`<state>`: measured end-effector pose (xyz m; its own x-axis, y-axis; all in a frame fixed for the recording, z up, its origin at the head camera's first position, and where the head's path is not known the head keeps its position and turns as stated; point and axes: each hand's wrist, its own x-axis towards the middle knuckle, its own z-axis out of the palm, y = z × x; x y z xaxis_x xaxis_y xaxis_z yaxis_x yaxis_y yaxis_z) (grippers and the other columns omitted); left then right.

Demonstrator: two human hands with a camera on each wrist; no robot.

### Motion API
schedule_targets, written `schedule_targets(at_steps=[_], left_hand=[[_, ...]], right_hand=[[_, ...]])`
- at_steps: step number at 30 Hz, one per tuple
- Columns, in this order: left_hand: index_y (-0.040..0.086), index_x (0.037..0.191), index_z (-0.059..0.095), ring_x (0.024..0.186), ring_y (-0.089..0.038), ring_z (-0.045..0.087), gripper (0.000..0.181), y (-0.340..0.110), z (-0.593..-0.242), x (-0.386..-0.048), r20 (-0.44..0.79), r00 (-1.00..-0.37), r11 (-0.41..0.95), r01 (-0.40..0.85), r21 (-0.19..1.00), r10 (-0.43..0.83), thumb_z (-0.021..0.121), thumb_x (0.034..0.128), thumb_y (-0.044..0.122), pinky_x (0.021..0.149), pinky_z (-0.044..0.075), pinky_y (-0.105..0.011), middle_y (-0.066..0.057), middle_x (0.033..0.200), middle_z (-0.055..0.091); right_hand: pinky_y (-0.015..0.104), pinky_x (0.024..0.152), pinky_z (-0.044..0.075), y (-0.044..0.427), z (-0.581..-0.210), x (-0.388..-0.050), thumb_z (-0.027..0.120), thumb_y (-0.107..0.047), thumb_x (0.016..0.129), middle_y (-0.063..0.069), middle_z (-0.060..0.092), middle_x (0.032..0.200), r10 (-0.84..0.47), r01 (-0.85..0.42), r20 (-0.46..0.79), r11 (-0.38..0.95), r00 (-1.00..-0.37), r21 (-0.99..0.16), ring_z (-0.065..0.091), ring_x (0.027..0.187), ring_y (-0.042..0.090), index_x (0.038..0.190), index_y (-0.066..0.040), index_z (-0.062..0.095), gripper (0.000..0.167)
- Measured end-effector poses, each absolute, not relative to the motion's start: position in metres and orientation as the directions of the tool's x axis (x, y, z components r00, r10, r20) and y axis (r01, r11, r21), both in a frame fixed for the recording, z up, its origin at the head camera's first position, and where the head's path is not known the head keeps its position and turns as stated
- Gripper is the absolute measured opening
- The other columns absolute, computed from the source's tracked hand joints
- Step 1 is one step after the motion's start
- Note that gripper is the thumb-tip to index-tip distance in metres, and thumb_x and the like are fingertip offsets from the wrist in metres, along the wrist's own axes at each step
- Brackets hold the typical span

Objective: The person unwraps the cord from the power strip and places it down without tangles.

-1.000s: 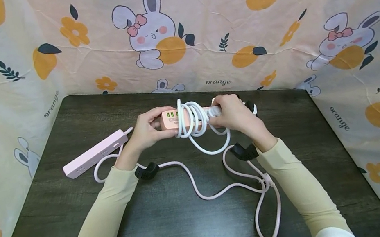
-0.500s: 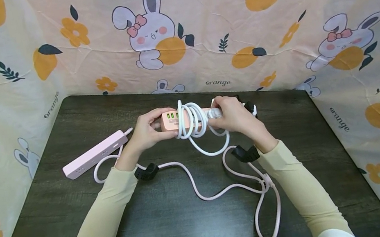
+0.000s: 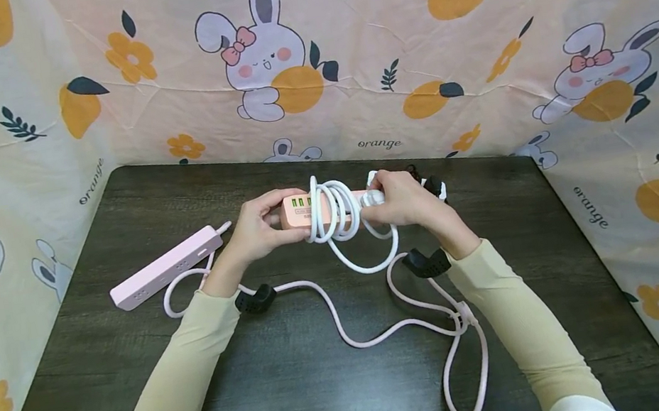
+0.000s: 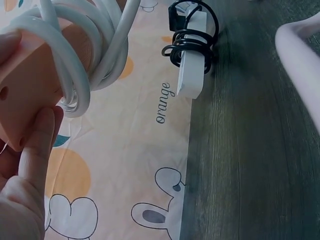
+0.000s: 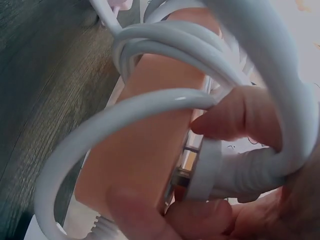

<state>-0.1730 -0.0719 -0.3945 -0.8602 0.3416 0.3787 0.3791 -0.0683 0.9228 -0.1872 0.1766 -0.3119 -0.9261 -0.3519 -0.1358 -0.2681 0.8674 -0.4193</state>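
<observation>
1. At the near edge of my head cam: two pale-yellow sleeves [image 3: 170,382] reach fwd over a dark wood-grain table [image 3: 309,403].
2. Pale-pink cord [image 3: 367,343] snakes across the tabletop btwn the forearms, looped & tied on the R side; a black wrist unit [image 3: 256,299] sits at each wrist.
3. Off L, a pale-pink pwr strip [image 3: 165,267] lies slanted on the table.
4. Mid-view, btwn both hands: peach pwr strip [image 3: 296,212], held crosswise, w/ white cord [image 3: 339,207] wound around its middle & one loop hanging on the near side. Can't tell if it clears the table.
5. L hand [image 3: 258,227] grips the strip's L end, thumb on the near side, fingers on the far.
6. R hand [image 3: 400,201] pinches the white plug [image 5: 205,172] at the strip's R part; R wrist cam shows prong metal in a slim gap, so it's not flush.
7. Just past R hand: white pwr strip [image 4: 192,75] wrapped w/ black cord [image 4: 192,47], mostly hidden on head cam.
8. Farthest: cloth backdrop [image 3: 338,17] w/ rabbits, oranges, "orange" lettering.
</observation>
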Motion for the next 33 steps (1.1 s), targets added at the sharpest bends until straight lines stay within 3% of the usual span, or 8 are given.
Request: schedule_targets(at_steps=[9,16,23,33], left_hand=[[-0.014,0.117,0.055,0.09,-0.011,0.063,0.056,-0.071,-0.394,-0.172,0.412,-0.842,-0.07,0.415,0.907,0.348,0.074,0.0639,-0.017,0.076,0.053,-0.025,-0.027,0.112,0.058],[-0.014,0.116,0.056,0.09,-0.012,0.062,0.055,-0.069,-0.395,-0.171,0.424,-0.844,-0.057,0.43,0.901,0.327,0.075,0.0637,-0.017,0.075,0.053,-0.024,-0.026,0.111,0.058],[-0.014,0.116,0.056,0.092,-0.011,0.061,0.055,-0.064,-0.397,-0.167,0.42,-0.851,-0.067,0.422,0.904,0.314,0.075,0.0643,-0.018,0.077,0.053,-0.025,-0.027,0.113,0.058],[-0.013,0.117,0.057,0.094,-0.014,0.06,0.057,-0.061,-0.398,-0.165,0.422,-0.854,-0.047,0.429,0.902,0.303,0.077,0.0633,-0.016,0.078,0.053,-0.027,-0.025,0.114,0.059]], right_hand=[[0.029,0.057,0.045,0.18,-0.315,-0.187,0.064,-0.024,0.076,0.009,0.059,0.081,-0.368,-0.256,-0.175,0.853,-0.913,-0.455,0.054,0.069,0.022,0.093,-0.001,0.057,0.03],[0.03,0.056,0.045,0.181,-0.315,-0.185,0.059,-0.023,0.081,0.01,0.059,0.078,-0.381,-0.293,-0.116,0.842,-0.917,-0.453,0.053,0.065,0.021,0.094,0.001,0.059,0.027],[0.029,0.051,0.045,0.18,-0.314,-0.183,0.061,-0.021,0.077,0.01,0.058,0.073,-0.325,-0.239,-0.123,0.86,-0.938,-0.451,0.053,0.06,0.021,0.093,0.001,0.058,0.028],[0.027,0.053,0.045,0.182,-0.315,-0.182,0.06,-0.022,0.078,0.014,0.057,0.082,-0.306,-0.205,-0.157,0.863,-0.939,-0.461,0.053,0.065,0.022,0.098,0.002,0.054,0.032]])
